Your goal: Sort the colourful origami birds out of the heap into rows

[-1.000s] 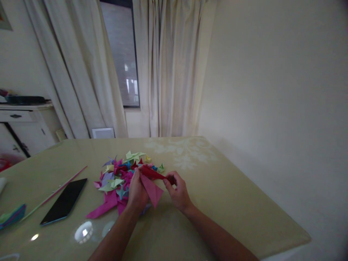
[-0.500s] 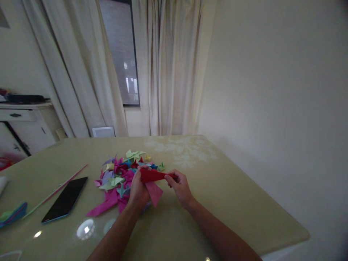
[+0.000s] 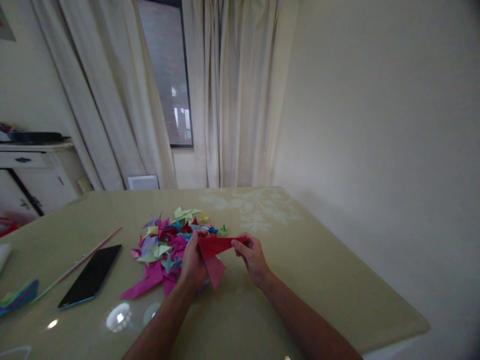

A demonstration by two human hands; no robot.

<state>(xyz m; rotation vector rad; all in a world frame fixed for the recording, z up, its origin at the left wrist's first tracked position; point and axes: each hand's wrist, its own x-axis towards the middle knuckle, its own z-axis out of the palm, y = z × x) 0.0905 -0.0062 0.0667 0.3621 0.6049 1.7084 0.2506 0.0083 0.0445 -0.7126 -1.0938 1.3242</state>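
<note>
A folded sheet of red origami paper [image 3: 215, 246] is stretched between my two hands above the table. My left hand [image 3: 194, 262] grips its wide left end, with the fingers partly hidden behind it. The narrow right end is pinched between the thumb and fingers of my right hand [image 3: 250, 255]. Below the red paper hangs a pink paper flap [image 3: 215, 271]; whether it belongs to the same piece I cannot tell. Behind and left of my left hand lies a pile of folded paper pieces [image 3: 159, 250] in pink, green, blue, purple and yellow.
A dark phone [image 3: 91, 276] lies on the pale green table [image 3: 318, 280], left of the pile. Beside it is a long thin pink and green stick [image 3: 80, 261]. Blue and green folded paper [image 3: 20, 297] sits at the left edge. Curtains [image 3: 243, 100] hang beyond the table.
The red paper has tilted so more of its face shows, and its left part looks wider. Both hands have shifted slightly to the right, still holding it.
</note>
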